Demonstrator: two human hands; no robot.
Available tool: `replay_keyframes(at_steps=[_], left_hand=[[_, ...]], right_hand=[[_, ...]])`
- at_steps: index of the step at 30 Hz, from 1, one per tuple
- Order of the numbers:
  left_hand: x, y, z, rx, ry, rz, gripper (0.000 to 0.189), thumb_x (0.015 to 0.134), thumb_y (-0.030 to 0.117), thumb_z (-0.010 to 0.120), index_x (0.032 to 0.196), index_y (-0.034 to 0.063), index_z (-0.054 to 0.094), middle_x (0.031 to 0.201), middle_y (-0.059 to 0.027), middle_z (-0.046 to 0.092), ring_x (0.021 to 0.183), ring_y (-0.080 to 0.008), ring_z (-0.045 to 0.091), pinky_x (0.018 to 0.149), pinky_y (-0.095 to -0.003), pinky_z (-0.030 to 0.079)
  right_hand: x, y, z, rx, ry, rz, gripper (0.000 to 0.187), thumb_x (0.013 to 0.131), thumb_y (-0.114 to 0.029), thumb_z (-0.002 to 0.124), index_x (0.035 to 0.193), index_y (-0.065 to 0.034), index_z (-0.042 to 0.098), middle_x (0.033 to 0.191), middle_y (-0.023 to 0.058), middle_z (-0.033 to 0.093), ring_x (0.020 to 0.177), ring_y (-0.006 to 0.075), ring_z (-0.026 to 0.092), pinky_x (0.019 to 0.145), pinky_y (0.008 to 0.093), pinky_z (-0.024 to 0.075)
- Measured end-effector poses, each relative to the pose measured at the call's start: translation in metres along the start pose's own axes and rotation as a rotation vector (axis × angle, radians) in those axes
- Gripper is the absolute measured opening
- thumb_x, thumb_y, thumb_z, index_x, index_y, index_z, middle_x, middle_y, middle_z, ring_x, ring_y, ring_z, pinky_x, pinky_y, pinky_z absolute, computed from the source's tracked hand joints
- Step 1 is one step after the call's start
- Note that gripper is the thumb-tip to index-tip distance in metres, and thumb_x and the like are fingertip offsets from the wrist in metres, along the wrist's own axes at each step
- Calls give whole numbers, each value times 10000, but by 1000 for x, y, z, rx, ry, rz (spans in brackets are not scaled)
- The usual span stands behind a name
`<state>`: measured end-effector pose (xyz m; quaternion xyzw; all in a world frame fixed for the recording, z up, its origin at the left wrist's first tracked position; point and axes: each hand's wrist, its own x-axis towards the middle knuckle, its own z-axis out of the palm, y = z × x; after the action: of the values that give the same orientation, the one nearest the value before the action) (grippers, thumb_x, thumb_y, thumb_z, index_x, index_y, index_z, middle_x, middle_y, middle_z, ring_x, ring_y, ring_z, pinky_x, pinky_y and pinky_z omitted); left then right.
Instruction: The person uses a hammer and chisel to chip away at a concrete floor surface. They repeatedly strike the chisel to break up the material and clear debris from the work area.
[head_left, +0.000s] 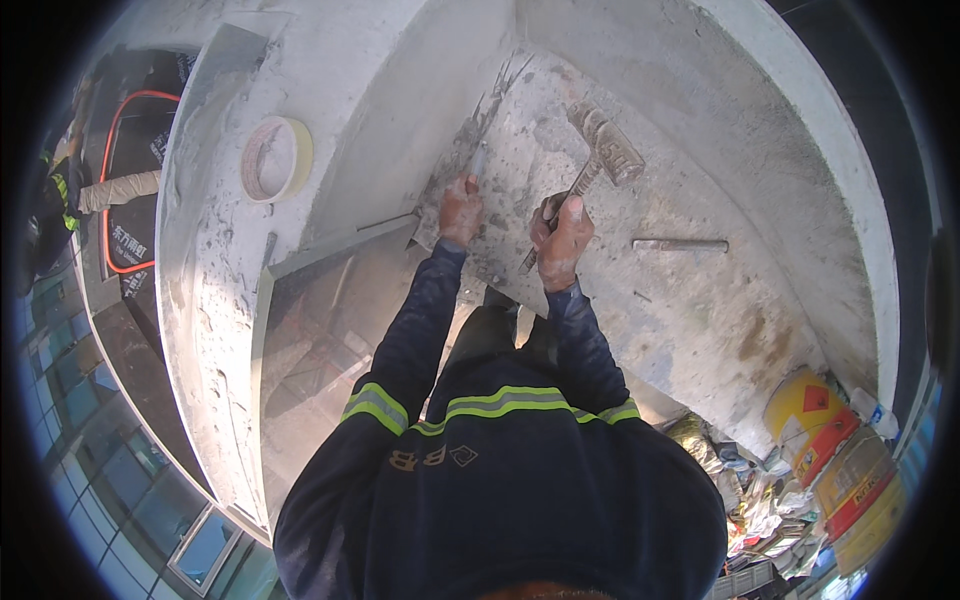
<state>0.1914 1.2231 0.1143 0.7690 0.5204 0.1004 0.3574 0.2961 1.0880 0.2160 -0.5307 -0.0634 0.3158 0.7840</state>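
My right hand (562, 238) is closed around the handle of a dusty hammer (609, 142); its head is raised over the rough concrete surface (675, 300). To the left of it, my left hand (460, 210) grips a slim metal tool, seemingly a chisel (478, 160), pointing towards the corner where the concrete walls meet. Its lower part is hidden by my fingers. A separate metal bar, perhaps another chisel (679, 245), lies on the concrete to the right of the hammer. Dust coats the fingers of both hands.
A roll of tape (277, 160) sits on the concrete ledge at left. Curved concrete walls (780, 97) rise around the corner. Yellow-and-red buckets (810, 427) and a heap of rubbish (761, 502) stand at lower right. Another person's sleeve (60, 195) shows at far left, near an orange hose (111, 150).
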Motion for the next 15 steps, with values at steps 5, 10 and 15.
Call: replay_keyframes(at_steps=[5, 10, 15], left_hand=[[4, 2, 0, 7, 9, 21, 337, 1022, 308, 463, 973, 7, 607, 880, -293, 636, 879, -508, 593, 731, -570, 447], [18, 7, 0, -41, 12, 17, 318, 1020, 284, 458, 984, 6, 609, 889, -291, 640, 889, -506, 595, 754, -578, 446], [11, -13, 3, 65, 58, 114, 339, 1024, 288, 440, 969, 1, 613, 898, -283, 646, 895, -500, 597, 762, -576, 448]], right_hand=[[-3, 56, -3, -188, -53, 81, 537, 1024, -548, 465, 791, -66, 501, 607, -23, 421, 488, 74, 379, 442, 267, 303], [14, 98, -20, -364, -68, 317, 542, 1044, -516, 441, 833, -27, 537, 660, -26, 416, 560, 84, 394, 494, 301, 351], [15, 39, -13, -205, 1, 186, 521, 1036, -537, 443, 811, -71, 503, 639, -34, 409, 529, 65, 387, 462, 268, 318]])
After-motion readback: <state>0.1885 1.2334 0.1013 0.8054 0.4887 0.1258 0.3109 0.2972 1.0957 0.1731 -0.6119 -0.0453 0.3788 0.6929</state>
